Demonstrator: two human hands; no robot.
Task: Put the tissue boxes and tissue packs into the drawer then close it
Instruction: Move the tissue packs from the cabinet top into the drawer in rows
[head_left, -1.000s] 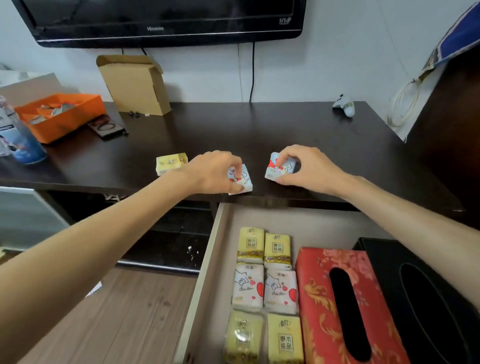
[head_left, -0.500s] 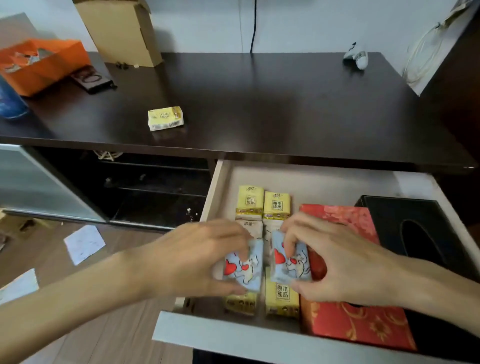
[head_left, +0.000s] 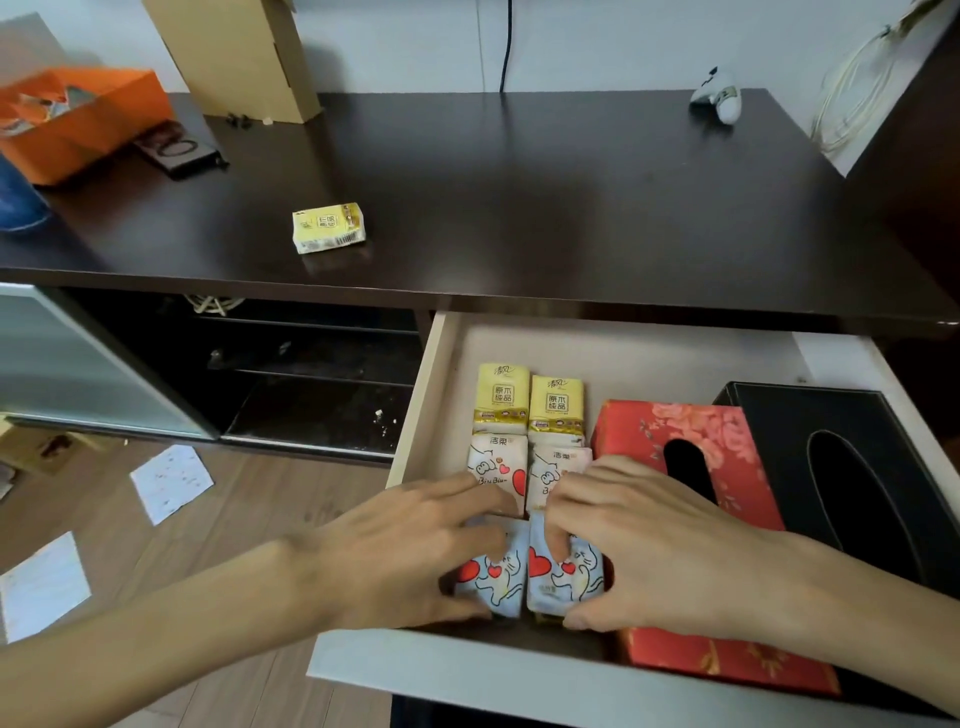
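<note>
The drawer (head_left: 426, 395) under the dark desk stands pulled open. My left hand (head_left: 405, 551) grips a blue tissue pack with red hearts (head_left: 496, 577) low at the drawer's front. Beside it, my right hand (head_left: 644, 540) grips a second blue heart pack (head_left: 558, 579); the two packs touch. Behind them lie two white packs (head_left: 496, 462) and two yellow packs (head_left: 503, 397). A red floral tissue box (head_left: 727, 447) and a black tissue box (head_left: 852, 467) fill the drawer's right side. One yellow tissue pack (head_left: 328, 227) lies on the desk top (head_left: 545, 197).
On the desk stand an orange box (head_left: 78, 124) at far left, a cardboard box (head_left: 244, 57) at the back, a dark flat case (head_left: 179, 150) and a small white object (head_left: 719, 96) at back right. Papers (head_left: 169, 480) lie on the wooden floor.
Both hands carried the blue heart packs from the desk top down into the drawer and lowered them at its front, over the yellow packs there. My view tilted downward.
</note>
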